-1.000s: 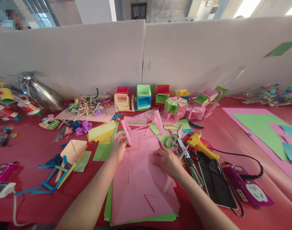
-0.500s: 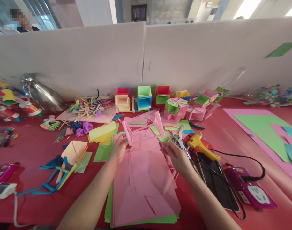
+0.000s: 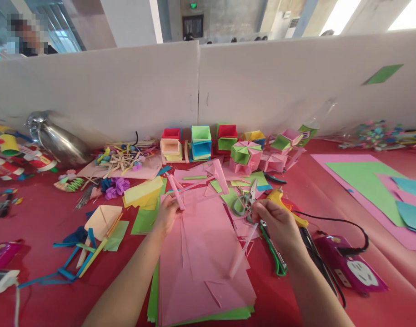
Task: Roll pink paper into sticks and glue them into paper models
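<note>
My left hand [image 3: 167,212] is closed around one leg of a pink paper frame [image 3: 179,193] made of rolled and folded strips. The frame stands over the far end of a stack of pink paper sheets [image 3: 197,245]. My right hand [image 3: 274,222] is off to the right with thumb and fingers pinched together; what they hold, if anything, is too small to make out. Close beside it are scissors [image 3: 253,193], a yellow glue gun [image 3: 278,197] and a green utility knife [image 3: 278,256]. A pale pink strip [image 3: 242,256] slants across the stack below my right fingers.
Coloured folded-paper boxes [image 3: 201,145] line the white partition [image 3: 126,86]. To the left are yellow paper [image 3: 142,190], blue strips [image 3: 66,272] and a metal jug [image 3: 59,141]. On the right sit a phone [image 3: 317,259], a purple power strip [image 3: 354,265] and a cable.
My right hand has moved right, from the stack's edge toward the glue gun, partly covering it and the phone. My left hand keeps hold of the pink frame. The view has shifted slightly.
</note>
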A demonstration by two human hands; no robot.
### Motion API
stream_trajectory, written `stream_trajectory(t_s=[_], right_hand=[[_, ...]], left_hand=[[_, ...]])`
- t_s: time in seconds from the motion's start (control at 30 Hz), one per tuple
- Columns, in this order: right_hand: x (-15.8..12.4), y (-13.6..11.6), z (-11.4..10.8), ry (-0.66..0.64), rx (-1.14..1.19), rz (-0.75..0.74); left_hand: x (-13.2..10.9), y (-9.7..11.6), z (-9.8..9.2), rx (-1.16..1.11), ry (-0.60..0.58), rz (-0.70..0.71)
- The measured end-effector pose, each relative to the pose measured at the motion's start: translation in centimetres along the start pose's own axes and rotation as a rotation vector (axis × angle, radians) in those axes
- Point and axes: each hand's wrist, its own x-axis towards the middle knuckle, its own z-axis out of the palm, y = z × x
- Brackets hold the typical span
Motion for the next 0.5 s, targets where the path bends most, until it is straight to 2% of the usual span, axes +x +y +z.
stream_trajectory(t_s=[0.1,0.23,0.37,0.5], right_hand=[[-0.1,-0.1,-0.4,0.047,-0.045,-0.008],[0.5,0.4,-0.7,0.104,-0.104,-0.025],[1.2,1.6,-0.9,0.077,-0.145,-0.047],[1.5,3.1,-0.8,0.041,-0.155,-0.036]], left_hand=[[0.8,0.3,-0.3,0.052,0.022,0.030],[3.1,1.4,-0.6,0.154,0.025,0.052],[6.0,2.6,-0.9,0.267,-0.001,0.019],[8.3,2.9,-1.0,0.355,0.010,-0.004]])
